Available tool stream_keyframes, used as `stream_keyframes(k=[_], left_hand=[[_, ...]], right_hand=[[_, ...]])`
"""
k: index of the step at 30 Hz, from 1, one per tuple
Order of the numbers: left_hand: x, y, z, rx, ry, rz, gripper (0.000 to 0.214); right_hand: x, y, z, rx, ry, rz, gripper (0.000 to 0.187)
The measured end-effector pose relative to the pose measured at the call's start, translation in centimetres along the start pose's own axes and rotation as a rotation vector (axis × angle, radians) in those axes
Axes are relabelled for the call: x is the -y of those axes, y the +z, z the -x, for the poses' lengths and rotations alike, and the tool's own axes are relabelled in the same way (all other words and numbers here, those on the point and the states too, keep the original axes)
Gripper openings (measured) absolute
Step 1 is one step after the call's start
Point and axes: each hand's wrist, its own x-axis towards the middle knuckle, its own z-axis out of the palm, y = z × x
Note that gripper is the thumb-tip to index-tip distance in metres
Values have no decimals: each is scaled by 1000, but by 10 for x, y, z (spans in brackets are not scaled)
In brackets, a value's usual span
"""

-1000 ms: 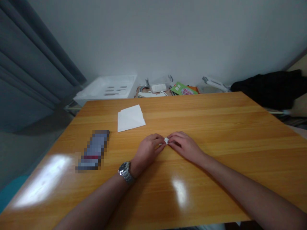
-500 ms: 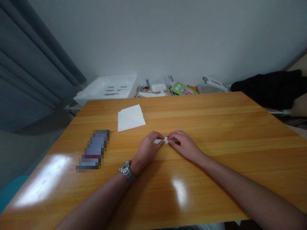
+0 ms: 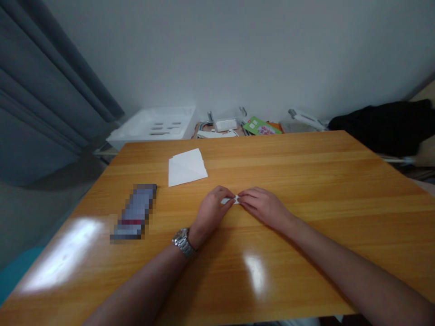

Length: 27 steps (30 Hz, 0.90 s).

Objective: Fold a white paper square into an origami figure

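Note:
Both my hands meet at the middle of a wooden table (image 3: 322, 181). My left hand (image 3: 211, 210), with a metal watch (image 3: 183, 242) on the wrist, curls its fingers onto a small folded white paper piece (image 3: 230, 199). My right hand (image 3: 263, 206) pinches the same piece from the right, fingers pressed together on it. Most of the piece is hidden under the fingers. A larger folded white paper sheet (image 3: 186, 167) lies flat on the table, behind and to the left of my hands.
A blurred-out flat object (image 3: 134, 211) lies on the table's left part. Behind the table stand a white plastic tray (image 3: 154, 124), cables, a white box (image 3: 225, 125) and a green packet (image 3: 261, 127). Dark cloth (image 3: 384, 124) lies at the right. A grey curtain (image 3: 41, 99) hangs at the left.
My hands have stayed on the small paper piece. A little more of it shows between my left fingers than a second ago. The view has shifted slightly.

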Motion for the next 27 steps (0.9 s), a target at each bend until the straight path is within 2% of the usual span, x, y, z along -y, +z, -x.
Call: stream_keyframes(k=[10, 15, 18, 23, 27], left_hand=[[-3, 0, -1, 2, 19, -37, 9], [-8, -5, -2, 39, 50, -145, 11], [-9, -12, 1, 107, 110, -232, 16], [-5, -22, 7, 248, 301, -322, 30], [-4, -22, 10, 264, 329, -369, 34]], right_hand=[[2, -7, 3, 77, -32, 145, 23], [3, -7, 5, 87, -33, 186, 23], [2, -6, 6, 83, -39, 212, 22], [-3, -4, 7, 46, -53, 241, 21], [-5, -6, 8, 7, -117, 212, 22]])
